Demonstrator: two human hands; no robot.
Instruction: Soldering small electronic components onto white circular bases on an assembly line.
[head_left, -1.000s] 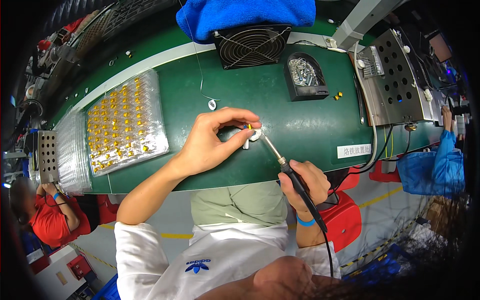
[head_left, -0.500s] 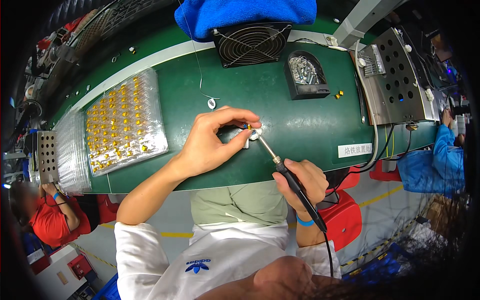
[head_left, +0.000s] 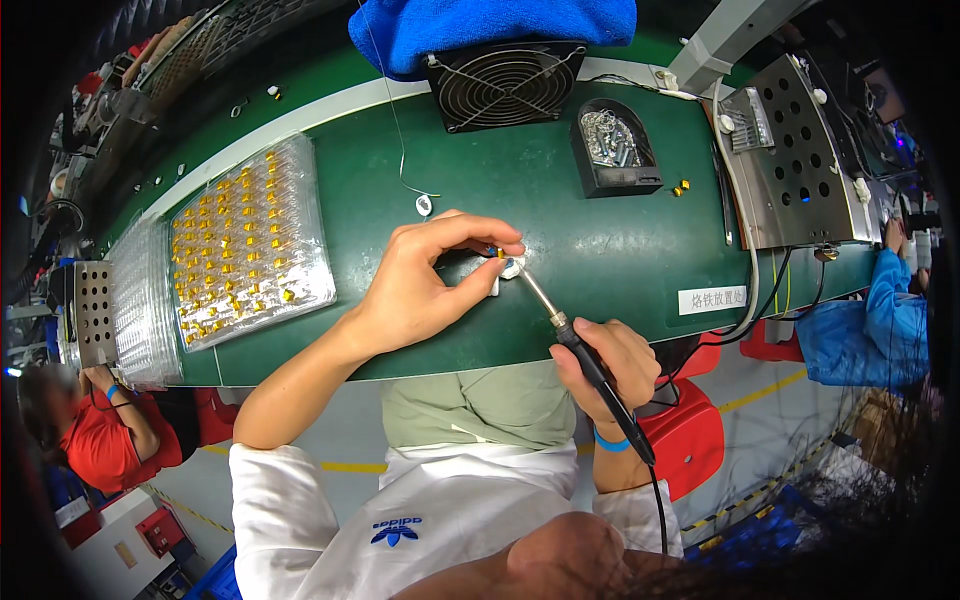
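Note:
My right hand (head_left: 628,368) grips a black soldering iron (head_left: 578,347) like a pen, its metal shaft pointing up and to the left. The iron's tip meets a small white piece (head_left: 514,268) on the green bench. My left hand (head_left: 425,285) pinches a small yellow part (head_left: 499,252) between thumb and forefinger, right beside that tip; a bit of blue shows there too. Fingertips partly hide the contact point, so the exact joint is not visible. A thin wire strand (head_left: 403,165) hangs down from above, ending near a small white oval piece (head_left: 424,205).
On the left lies a clear plastic tray (head_left: 322,270) with rows of yellow parts. A black fan (head_left: 505,88) stands at the back below a blue towel (head_left: 500,25). Right of it are a black bin (head_left: 625,182) of metal pieces and a perforated metal box (head_left: 790,160). People sit at both sides.
Almost nothing differs: the view has shifted very slightly, and both hands keep their places with the iron's tip at the white piece.

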